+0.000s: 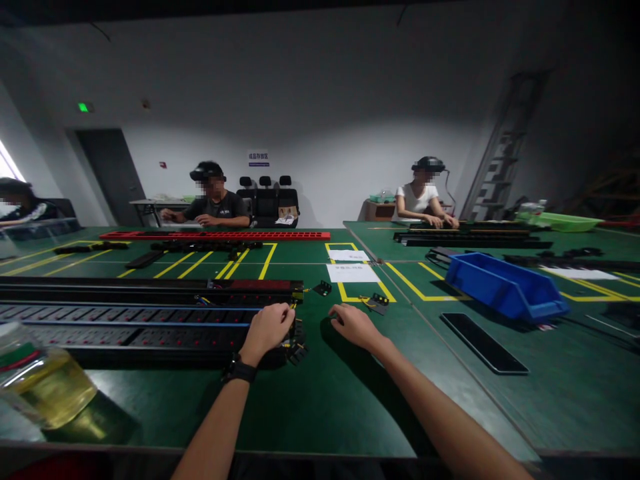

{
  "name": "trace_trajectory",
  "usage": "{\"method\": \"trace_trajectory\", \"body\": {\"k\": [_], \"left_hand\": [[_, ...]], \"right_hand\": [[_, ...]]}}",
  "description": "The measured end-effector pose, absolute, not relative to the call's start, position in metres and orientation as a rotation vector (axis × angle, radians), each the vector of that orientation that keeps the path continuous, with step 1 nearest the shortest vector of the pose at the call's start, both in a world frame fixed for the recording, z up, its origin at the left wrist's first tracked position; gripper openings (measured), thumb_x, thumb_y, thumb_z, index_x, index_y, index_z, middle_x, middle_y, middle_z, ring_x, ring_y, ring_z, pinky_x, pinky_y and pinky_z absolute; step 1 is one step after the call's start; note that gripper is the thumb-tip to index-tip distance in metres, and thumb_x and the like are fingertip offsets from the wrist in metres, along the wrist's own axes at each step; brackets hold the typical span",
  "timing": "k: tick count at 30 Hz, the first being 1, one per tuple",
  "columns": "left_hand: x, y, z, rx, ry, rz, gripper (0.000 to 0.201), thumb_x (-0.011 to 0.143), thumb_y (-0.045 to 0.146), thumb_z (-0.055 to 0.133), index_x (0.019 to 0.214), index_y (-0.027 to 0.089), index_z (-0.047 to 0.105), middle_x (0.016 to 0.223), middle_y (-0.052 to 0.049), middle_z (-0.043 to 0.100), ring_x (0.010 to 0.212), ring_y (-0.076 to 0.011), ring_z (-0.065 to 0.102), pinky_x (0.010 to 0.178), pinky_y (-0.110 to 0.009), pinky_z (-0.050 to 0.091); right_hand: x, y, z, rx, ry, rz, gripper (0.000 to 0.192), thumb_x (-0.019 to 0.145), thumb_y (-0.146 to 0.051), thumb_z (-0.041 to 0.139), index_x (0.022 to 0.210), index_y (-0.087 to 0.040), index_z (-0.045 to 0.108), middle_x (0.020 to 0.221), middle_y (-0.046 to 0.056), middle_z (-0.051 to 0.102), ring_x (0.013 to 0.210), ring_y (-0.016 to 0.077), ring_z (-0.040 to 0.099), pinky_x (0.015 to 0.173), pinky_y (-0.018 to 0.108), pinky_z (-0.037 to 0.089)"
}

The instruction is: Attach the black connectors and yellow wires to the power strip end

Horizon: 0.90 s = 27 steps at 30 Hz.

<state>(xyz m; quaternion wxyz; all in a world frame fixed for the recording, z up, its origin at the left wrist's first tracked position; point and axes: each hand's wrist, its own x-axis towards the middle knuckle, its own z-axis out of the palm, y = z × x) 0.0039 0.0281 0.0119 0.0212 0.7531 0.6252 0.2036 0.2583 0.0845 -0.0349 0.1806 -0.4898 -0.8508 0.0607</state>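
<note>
Several long black power strips lie side by side on the green table, stretching to the left. My left hand, a black watch on its wrist, is curled over the right end of the nearest strip, where small wires show. My right hand rests on the table just right of that end, fingers bent and pointing toward it; whether it pinches anything is hidden. A small black bracket and another lie just beyond my hands.
A blue bin and a black flat bar lie at the right. A bottle of yellow liquid stands near left. White papers lie in yellow-taped boxes. A red strip lies farther back, where two people sit working.
</note>
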Motion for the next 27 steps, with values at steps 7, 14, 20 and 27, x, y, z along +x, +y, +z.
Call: {"method": "trace_trajectory", "body": {"k": [7, 14, 20, 27], "left_hand": [[0.005, 0.028, 0.013, 2.322, 1.953, 0.607, 0.033, 0.102, 0.038, 0.040, 0.082, 0.022, 0.061, 0.089, -0.005, 0.072, 0.078, -0.0167, 0.064, 0.062, -0.026, 0.030], [0.004, 0.028, 0.014, 2.317, 1.941, 0.614, 0.032, 0.101, 0.038, 0.042, 0.084, 0.022, 0.064, 0.089, -0.005, 0.073, 0.084, -0.0189, 0.067, 0.067, -0.027, 0.036], [0.004, 0.030, 0.012, 2.322, 1.919, 0.626, 0.032, 0.101, 0.037, 0.042, 0.083, 0.022, 0.064, 0.087, -0.005, 0.072, 0.082, -0.0182, 0.066, 0.066, -0.026, 0.036], [0.002, 0.031, 0.010, 2.340, 1.904, 0.641, 0.032, 0.101, 0.037, 0.042, 0.081, 0.022, 0.063, 0.088, -0.005, 0.072, 0.083, -0.0183, 0.066, 0.067, -0.026, 0.035]], "right_hand": [[0.250, 0.077, -0.027, -1.401, -2.341, 0.045, 0.022, 0.098, -0.034, 0.051, 0.096, -0.022, 0.069, 0.098, 0.006, 0.068, 0.094, 0.0190, 0.062, 0.078, 0.026, 0.041], [0.251, 0.075, -0.018, -1.418, -2.441, 0.087, 0.037, 0.103, -0.038, 0.043, 0.086, -0.021, 0.072, 0.096, 0.008, 0.069, 0.091, 0.0192, 0.063, 0.076, 0.027, 0.042], [0.256, 0.080, -0.020, -1.450, -2.398, 0.086, 0.035, 0.103, -0.035, 0.042, 0.091, -0.021, 0.072, 0.097, 0.007, 0.070, 0.087, 0.0178, 0.064, 0.073, 0.026, 0.040], [0.257, 0.077, -0.022, -1.379, -2.466, 0.105, 0.025, 0.099, -0.035, 0.050, 0.104, -0.023, 0.072, 0.099, 0.006, 0.069, 0.089, 0.0183, 0.064, 0.074, 0.026, 0.039]]}}
